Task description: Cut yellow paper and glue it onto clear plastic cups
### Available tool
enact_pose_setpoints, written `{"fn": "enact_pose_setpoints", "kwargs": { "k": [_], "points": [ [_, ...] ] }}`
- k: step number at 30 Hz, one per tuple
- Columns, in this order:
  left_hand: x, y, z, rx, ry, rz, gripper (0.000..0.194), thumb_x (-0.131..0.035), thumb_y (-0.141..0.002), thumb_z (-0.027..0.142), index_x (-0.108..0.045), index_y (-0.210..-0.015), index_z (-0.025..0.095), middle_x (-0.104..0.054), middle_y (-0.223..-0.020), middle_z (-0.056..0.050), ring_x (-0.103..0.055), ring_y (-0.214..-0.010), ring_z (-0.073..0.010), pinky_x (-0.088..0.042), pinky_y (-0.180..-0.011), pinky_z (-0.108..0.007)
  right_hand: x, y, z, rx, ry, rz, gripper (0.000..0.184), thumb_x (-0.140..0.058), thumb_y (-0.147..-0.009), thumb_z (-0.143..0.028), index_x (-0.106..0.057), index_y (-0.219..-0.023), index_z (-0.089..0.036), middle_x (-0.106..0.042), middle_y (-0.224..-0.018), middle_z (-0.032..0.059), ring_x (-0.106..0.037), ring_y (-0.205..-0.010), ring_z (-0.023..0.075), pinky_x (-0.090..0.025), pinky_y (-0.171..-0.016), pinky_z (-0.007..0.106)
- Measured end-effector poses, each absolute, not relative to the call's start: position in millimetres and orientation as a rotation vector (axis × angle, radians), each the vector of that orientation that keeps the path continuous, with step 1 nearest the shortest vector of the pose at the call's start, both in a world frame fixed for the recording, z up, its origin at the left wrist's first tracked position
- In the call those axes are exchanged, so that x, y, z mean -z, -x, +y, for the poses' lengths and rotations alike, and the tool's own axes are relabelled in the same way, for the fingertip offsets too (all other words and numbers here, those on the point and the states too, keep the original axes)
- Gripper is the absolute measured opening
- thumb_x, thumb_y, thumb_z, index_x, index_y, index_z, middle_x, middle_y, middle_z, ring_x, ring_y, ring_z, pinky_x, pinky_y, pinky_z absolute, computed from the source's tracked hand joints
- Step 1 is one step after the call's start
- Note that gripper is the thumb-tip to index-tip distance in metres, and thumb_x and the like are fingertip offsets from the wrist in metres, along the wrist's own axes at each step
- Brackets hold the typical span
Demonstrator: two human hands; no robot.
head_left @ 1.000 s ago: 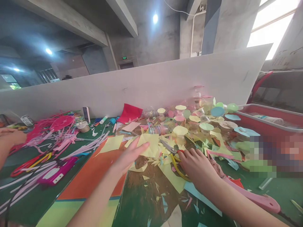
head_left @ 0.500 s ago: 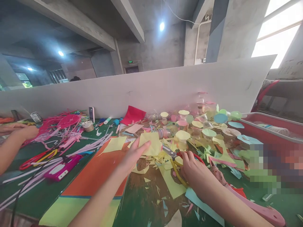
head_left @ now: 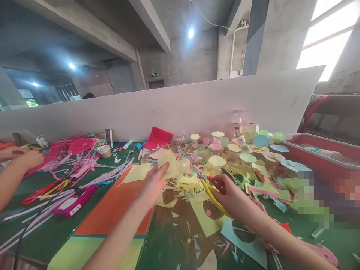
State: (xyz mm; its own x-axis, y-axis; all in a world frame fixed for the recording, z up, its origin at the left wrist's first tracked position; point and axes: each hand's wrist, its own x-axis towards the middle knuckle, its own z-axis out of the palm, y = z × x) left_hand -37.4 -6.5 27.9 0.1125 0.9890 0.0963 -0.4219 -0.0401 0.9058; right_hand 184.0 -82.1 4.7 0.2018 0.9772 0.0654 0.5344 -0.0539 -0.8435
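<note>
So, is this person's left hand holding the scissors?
No, the left hand holds yellow paper; the scissors are in the right hand.

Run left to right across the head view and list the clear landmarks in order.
Another person's hand, magenta device, cup, held yellow paper, scissors, blue disc, red bin.

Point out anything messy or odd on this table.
Loose paper scraps lie strewn over the table, looking spilled rather than gathered. Near the right hand, a light-blue sheet has a rounded piece missing, perhaps cut out.
</note>
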Motion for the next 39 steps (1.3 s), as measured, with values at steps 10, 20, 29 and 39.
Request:
{"fn": "enact_pose_setpoints", "kwargs": {
  "k": [10,20,29,39],
  "points": [
    [-33.6,39.3,-9.9,-1.348,-0.899,0.706,0.021,-0.077,-0.072,0.025,-0.068,-0.090,0.019,-0.065,-0.099,-0.002,-0.061,-0.074,-0.0126,-0.050,-0.056,-0.023,-0.4,-191.2,-73.3,-0.813,1.548,-1.318,0.040,-0.069,-0.067,-0.052,-0.053,-0.085,-0.020,-0.060,-0.070,-0.0001,-0.054,-0.062,0.0164,-0.043,-0.056,0.028],
    [-26.8,40.6,-10.0,-1.226,-0.998,0.868,0.022,-0.074,-0.074,0.029,-0.066,-0.092,0.019,-0.069,-0.089,-0.002,-0.067,-0.071,-0.0147,-0.055,-0.058,-0.022,-7.7,-193.6,-86.6,-1.200,1.377,-1.217,0.051,-0.061,-0.073,-0.065,-0.043,-0.096,-0.024,-0.041,-0.061,-0.0100,-0.044,-0.046,0.0093,-0.036,-0.044,0.022],
    [-24.6,34.6,-17.0,-1.176,-1.138,0.984,0.037,-0.073,-0.075,0.037,-0.063,-0.106,0.020,-0.068,-0.112,-0.009,-0.068,-0.091,-0.0229,-0.058,-0.064,-0.027,-8.6,-182.7,-99.6,-1.343,1.192,-1.513,0.046,-0.057,-0.082,-0.063,-0.032,-0.094,-0.026,-0.047,-0.080,-0.0053,-0.052,-0.068,0.0115,-0.047,-0.065,0.025],
    [-21.9,32.1,-20.0,-1.154,-1.216,1.040,0.042,-0.071,-0.077,0.043,-0.062,-0.113,0.024,-0.068,-0.116,-0.008,-0.067,-0.100,-0.0252,-0.056,-0.077,-0.031,-5.5,-185.8,-101.4,-1.228,1.289,-1.668,0.042,-0.056,-0.085,-0.058,-0.032,-0.097,-0.025,-0.049,-0.084,-0.0049,-0.047,-0.072,0.0121,-0.043,-0.069,0.024]
  ]
}}
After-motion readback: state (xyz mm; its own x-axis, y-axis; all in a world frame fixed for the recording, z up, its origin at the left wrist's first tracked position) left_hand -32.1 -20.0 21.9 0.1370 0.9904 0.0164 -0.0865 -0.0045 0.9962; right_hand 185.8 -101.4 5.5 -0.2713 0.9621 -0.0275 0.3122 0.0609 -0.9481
